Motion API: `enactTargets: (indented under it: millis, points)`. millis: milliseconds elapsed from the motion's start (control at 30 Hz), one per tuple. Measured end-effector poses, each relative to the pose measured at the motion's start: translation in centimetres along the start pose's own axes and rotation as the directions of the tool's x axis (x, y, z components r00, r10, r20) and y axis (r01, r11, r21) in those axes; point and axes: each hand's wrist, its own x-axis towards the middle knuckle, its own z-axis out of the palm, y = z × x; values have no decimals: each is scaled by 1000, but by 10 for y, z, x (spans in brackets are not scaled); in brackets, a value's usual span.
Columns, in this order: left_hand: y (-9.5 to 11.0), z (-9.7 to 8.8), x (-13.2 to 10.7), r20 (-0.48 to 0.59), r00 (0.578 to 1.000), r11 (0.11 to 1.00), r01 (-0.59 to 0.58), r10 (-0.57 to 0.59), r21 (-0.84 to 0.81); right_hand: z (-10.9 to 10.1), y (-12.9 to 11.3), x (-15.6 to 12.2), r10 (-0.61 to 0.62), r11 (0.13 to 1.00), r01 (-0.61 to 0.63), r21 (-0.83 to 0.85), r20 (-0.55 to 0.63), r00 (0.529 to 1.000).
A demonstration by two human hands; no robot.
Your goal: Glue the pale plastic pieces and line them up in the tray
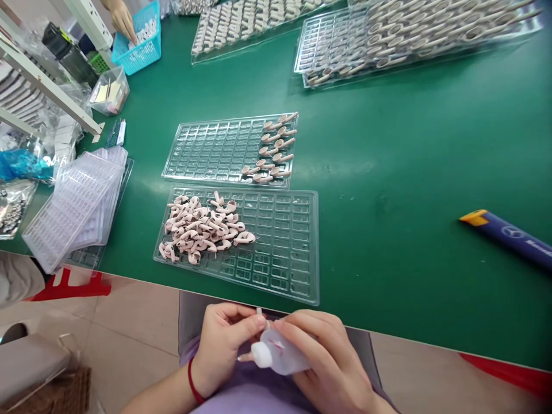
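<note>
My right hand (334, 356) is wrapped round a translucent squeeze bottle (287, 352) with a white cap and a thin nozzle that points left. My left hand (224, 342), with a red band at its wrist, pinches a small pale earbud shell (259, 311) just above the bottle. Most of that shell is hidden by the fingers. Beyond both hands, a clear tray (297, 247) bears a heap of pinkish earbud shells (200, 227) on its left half. Behind it, a second clear tray (211, 146) has beige earbud shells (276, 149) set in its right-hand columns.
Fuller trays of shells (259, 23) (414, 34) stand at the back of the green table (388, 149). At left are stacked empty trays (73, 207) and a metal frame (56, 86). Another person's hand (122, 20) reaches into a blue basket (137, 54). A dark blue tube-like object (509, 233) lies right.
</note>
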Motion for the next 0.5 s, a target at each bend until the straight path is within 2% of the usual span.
enactTargets:
  millis: [100,167,200,233,267,300,333,367,433,467,500]
  points:
    - [7,-1,-1,50,999,1000,15,-15,4,-1,-1,2,-1,1000,1,-12,9,1000]
    - [19,-3,-7,116,992,995,30,-41,94,-7,0,4,1,1000,-2,29,35,999]
    - [28,-4,-12,148,989,984,-2,-24,177,-12,2,6,-5,998,2,64,46,999]
    - [39,-5,-16,182,983,957,-83,32,277,-19,3,8,-14,995,9,99,50,999]
    - [52,-6,-21,223,966,903,-211,133,375,-26,6,11,-28,992,22,124,52,998]
    - [67,-7,-23,277,921,805,-378,275,458,-34,10,13,-37,991,31,128,43,998]
    - [83,-7,-22,341,840,667,-543,423,510,-41,14,16,-36,994,34,104,16,999]
    - [100,-6,-18,407,731,511,-677,548,529,-47,18,19,-23,998,24,61,-24,999]
    - [135,-1,3,509,526,234,-816,681,529,-54,27,25,36,999,-41,-35,-123,992]
    - [153,3,19,559,459,129,-839,691,528,-55,30,27,75,994,-90,-70,-187,979]
    - [169,8,38,585,416,43,-838,696,544,-55,34,29,114,986,-140,-90,-247,962]
